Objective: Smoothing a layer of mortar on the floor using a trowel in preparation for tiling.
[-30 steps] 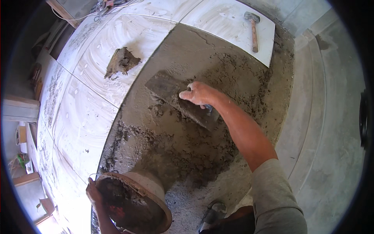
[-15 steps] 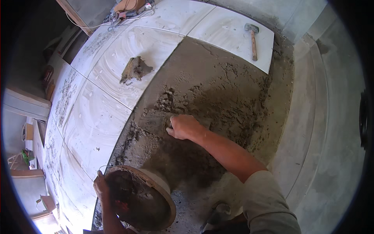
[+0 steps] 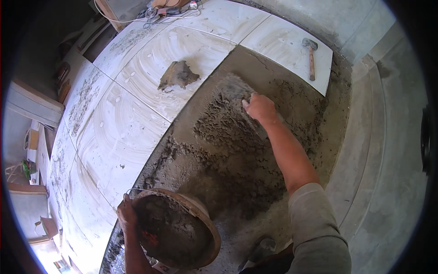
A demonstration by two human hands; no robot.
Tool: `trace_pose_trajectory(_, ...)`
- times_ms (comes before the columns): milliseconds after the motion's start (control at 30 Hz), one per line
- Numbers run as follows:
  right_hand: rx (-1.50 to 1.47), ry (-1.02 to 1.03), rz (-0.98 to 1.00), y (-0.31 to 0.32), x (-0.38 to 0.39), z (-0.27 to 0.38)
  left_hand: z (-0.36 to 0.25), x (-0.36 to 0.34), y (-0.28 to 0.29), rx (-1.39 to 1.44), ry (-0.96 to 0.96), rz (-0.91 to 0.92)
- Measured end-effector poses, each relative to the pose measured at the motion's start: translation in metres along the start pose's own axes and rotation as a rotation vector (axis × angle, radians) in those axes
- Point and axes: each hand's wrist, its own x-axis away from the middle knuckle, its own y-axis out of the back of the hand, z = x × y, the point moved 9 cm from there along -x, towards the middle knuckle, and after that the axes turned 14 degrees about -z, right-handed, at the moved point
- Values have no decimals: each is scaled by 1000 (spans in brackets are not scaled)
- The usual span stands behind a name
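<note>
My right hand [image 3: 263,108] is closed around a flat trowel [image 3: 261,130], its blade largely hidden by the hand and smeared with grey mortar. The blade lies on the rough bed of wet mortar [image 3: 228,155], towards its far part. At the lower left, my left hand [image 3: 127,213] grips the thin wire handle of a bucket [image 3: 212,226]. The round bucket leans on its side edge with its mouth towards me, dark mortar inside. Several large white tiles [image 3: 123,118] run along the left of the bed, streaked with mortar.
A mallet [image 3: 311,64] with a wooden handle lies on the far right tile. A mortar-coated lump [image 3: 179,75] sits on a left tile. An angle grinder [image 3: 155,13] with its cord rests at the far edge. A concrete step [image 3: 360,137] borders the right side.
My right hand has swept the trowel away from me and to the right over the mortar. My left hand keeps its hold on the bucket handle. The whole view has shifted slightly.
</note>
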Motion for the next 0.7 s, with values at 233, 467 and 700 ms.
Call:
trace_pose_trajectory(233,-457,-262,482,-17,53,52,2,-1,7,-9,48,-3)
trace_pose_trajectory(467,-415,-22,574,-36,105,111,-10,3,6,-43,-11,-49)
trace_pose_trajectory(700,-195,322,369,-11,123,125,2,-2,5,-37,-20,-33)
